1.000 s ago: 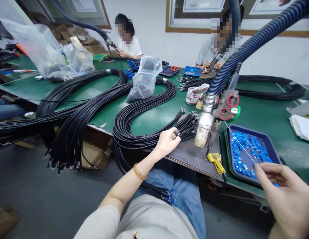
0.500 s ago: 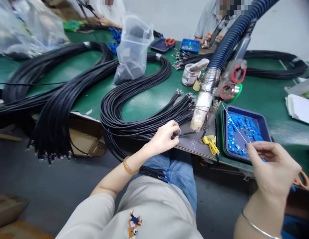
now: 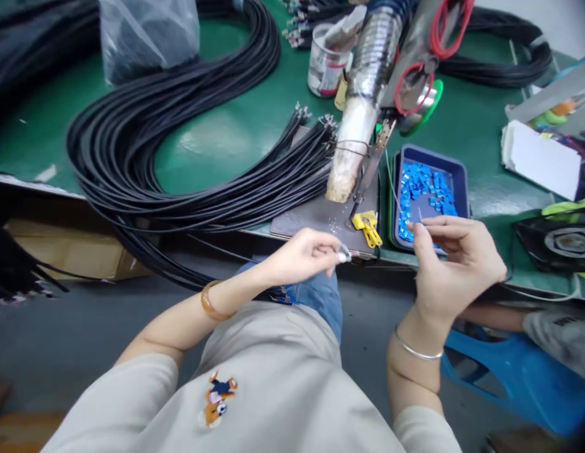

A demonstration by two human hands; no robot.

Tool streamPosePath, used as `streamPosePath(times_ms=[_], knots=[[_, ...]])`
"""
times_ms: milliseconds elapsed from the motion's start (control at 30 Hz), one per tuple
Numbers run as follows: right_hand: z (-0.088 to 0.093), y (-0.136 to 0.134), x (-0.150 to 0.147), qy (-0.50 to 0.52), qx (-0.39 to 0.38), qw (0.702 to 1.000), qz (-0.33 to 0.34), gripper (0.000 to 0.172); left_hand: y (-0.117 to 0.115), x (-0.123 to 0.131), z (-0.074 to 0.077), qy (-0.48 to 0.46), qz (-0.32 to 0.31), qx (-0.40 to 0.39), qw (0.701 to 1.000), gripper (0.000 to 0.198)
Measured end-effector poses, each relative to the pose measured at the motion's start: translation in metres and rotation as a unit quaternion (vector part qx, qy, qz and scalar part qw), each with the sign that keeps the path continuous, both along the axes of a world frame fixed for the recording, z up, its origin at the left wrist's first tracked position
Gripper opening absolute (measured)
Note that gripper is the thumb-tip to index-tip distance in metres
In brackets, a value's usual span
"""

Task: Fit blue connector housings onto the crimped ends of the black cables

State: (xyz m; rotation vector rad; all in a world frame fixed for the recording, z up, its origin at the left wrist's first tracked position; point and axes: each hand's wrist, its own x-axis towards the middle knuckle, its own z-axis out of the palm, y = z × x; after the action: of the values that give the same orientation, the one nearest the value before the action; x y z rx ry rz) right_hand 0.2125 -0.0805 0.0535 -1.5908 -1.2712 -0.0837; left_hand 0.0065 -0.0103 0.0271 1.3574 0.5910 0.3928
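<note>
My left hand [image 3: 311, 257] is closed on the end of a black cable, whose bared, pale tip [image 3: 348, 254] points right, just off the table edge. Most of that cable is hidden behind the fingers. My right hand [image 3: 455, 264] pinches a thin silvery wire, which looks like solder [image 3: 392, 182], between thumb and forefinger. The wire runs up toward a green-rimmed spool [image 3: 424, 108]. Below this hand lies a dark tray [image 3: 460, 170] of small blue connectors [image 3: 417, 182]. A yellow clip [image 3: 367, 226] sits on the dark work board [image 3: 302, 217] between my hands.
A ribbed hose with a whitish nozzle [image 3: 351, 151] hangs over the board, red-handled scissors [image 3: 412, 88] beside it. A thick black cable bundle [image 3: 179, 195] curves across the green table [image 3: 490, 195]. A plastic bag [image 3: 151, 41], a cup [image 3: 323, 69] and a blue stool [image 3: 523, 371] stand around.
The view has tilted down and shifted. My left hand has brought the cable end off the board toward me, and my right hand, still pinching the wire, has come closer to it.
</note>
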Motion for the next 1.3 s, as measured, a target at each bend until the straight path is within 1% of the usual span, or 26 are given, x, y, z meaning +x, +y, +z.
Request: streamPosePath(times_ms=[33, 67, 100, 167, 267, 333, 400, 567, 633, 700, 733, 767, 800, 867, 900, 933, 967, 1000, 1033, 1067, 1100, 1133, 1167, 1200, 1233, 1300], knots=[[-0.001, -0.002, -0.005, -0.05, 0.013, 0.999, -0.009, 0.005, -0.001, 0.003, -0.004, -0.01, 0.058, -0.014, 0.998, 0.022], [-0.003, -0.004, -0.011, -0.083, 0.019, 0.996, -0.004, 0.003, -0.002, 0.005, -0.007, -0.019, 0.101, -0.022, 0.994, 0.023], [-0.005, -0.006, -0.015, -0.097, 0.02, 0.995, 0.012, 0.005, -0.003, 0.007, -0.009, -0.027, 0.128, -0.028, 0.991, 0.022], [-0.011, -0.008, -0.023, -0.083, -0.004, 0.995, 0.053, 0.009, -0.003, 0.008, -0.011, -0.039, 0.154, -0.036, 0.987, 0.017], [-0.021, -0.009, -0.031, 0.005, -0.048, 0.993, 0.104, 0.005, -0.003, 0.009, -0.011, -0.046, 0.166, -0.034, 0.984, 0.012], [-0.027, -0.008, -0.036, 0.074, -0.057, 0.988, 0.122, 0.004, -0.003, 0.009, -0.012, -0.045, 0.167, -0.027, 0.985, 0.011], [-0.031, -0.007, -0.039, 0.12, -0.057, 0.982, 0.131, 0.005, -0.004, 0.01, -0.012, -0.038, 0.17, -0.016, 0.985, 0.012], [-0.038, -0.002, -0.041, 0.14, -0.066, 0.977, 0.15, 0.004, -0.005, 0.011, -0.009, -0.028, 0.185, 0.009, 0.982, 0.013], [-0.04, 0.0, -0.041, 0.148, -0.058, 0.973, 0.165, 0.006, -0.006, 0.011, -0.008, -0.034, 0.186, 0.033, 0.981, 0.013], [-0.041, 0.001, -0.04, 0.153, -0.049, 0.973, 0.168, 0.009, -0.008, 0.01, -0.009, -0.027, 0.196, 0.102, 0.975, 0.013], [-0.041, 0.001, -0.04, 0.152, -0.043, 0.974, 0.164, 0.01, -0.009, 0.01, -0.01, -0.016, 0.205, 0.163, 0.965, 0.013], [-0.04, 0.001, -0.039, 0.145, -0.036, 0.976, 0.156, 0.011, -0.011, 0.01, -0.011, 0.002, 0.215, 0.241, 0.946, 0.012], [-0.039, 0.001, -0.038, 0.135, -0.027, 0.98, 0.145, 0.011, -0.013, 0.01, -0.012, 0.027, 0.225, 0.328, 0.917, 0.013], [-0.038, 0.001, -0.036, 0.113, -0.005, 0.987, 0.118, 0.012, -0.017, 0.012, -0.013, 0.087, 0.229, 0.485, 0.84, 0.018], [-0.037, 0.001, -0.035, 0.105, 0.008, 0.989, 0.104, 0.011, -0.017, 0.012, -0.014, 0.112, 0.216, 0.534, 0.81, 0.022], [-0.036, 0.0, -0.034, 0.101, 0.021, 0.99, 0.092, 0.011, -0.016, 0.013, -0.014, 0.124, 0.194, 0.557, 0.798, 0.025], [-0.035, 0.0, -0.033, 0.1, 0.034, 0.991, 0.084, 0.011, -0.014, 0.013, -0.014, 0.118, 0.16, 0.554, 0.809, 0.026], [-0.034, -0.001, -0.032, 0.1, 0.044, 0.991, 0.078, 0.01, -0.011, 0.013, -0.015, 0.095, 0.115, 0.524, 0.839, 0.027], [-0.034, -0.002, -0.032, 0.1, 0.049, 0.991, 0.076, 0.011, -0.007, 0.012, -0.015, 0.06, 0.066, 0.466, 0.88, 0.029], [-0.033, -0.003, -0.032, 0.099, 0.05, 0.991, 0.077, 0.011, -0.002, 0.01, -0.016, 0.023, 0.019, 0.382, 0.924, 0.032], [-0.033, -0.003, -0.033, 0.099, 0.047, 0.991, 0.082, 0.011, 0.002, 0.008, -0.017, -0.005, -0.013, 0.279, 0.96, 0.037], [-0.033, -0.004, -0.034, 0.098, 0.04, 0.99, 0.089, 0.011, 0.006, 0.005, -0.018, -0.028, -0.024, 0.174, 0.984, 0.039], [-0.033, -0.005, -0.036, 0.099, 0.031, 0.99, 0.098, 0.011, 0.008, 0.002, -0.02, -0.045, -0.019, 0.082, 0.995, 0.039], [-0.034, -0.006, -0.038, 0.1, 0.019, 0.989, 0.109, 0.012, 0.009, -0.001, -0.022, -0.058, -0.003, 0.01, 0.998, 0.039], [-0.035, -0.006, -0.039, 0.102, 0.005, 0.987, 0.12, 0.012, 0.009, -0.003, -0.023, -0.071, 0.018, -0.04, 0.997, 0.039], [-0.037, -0.006, -0.043, 0.108, -0.026, 0.984, 0.142, 0.012, 0.007, -0.006, -0.026, -0.09, 0.052, -0.085, 0.991, 0.039]])
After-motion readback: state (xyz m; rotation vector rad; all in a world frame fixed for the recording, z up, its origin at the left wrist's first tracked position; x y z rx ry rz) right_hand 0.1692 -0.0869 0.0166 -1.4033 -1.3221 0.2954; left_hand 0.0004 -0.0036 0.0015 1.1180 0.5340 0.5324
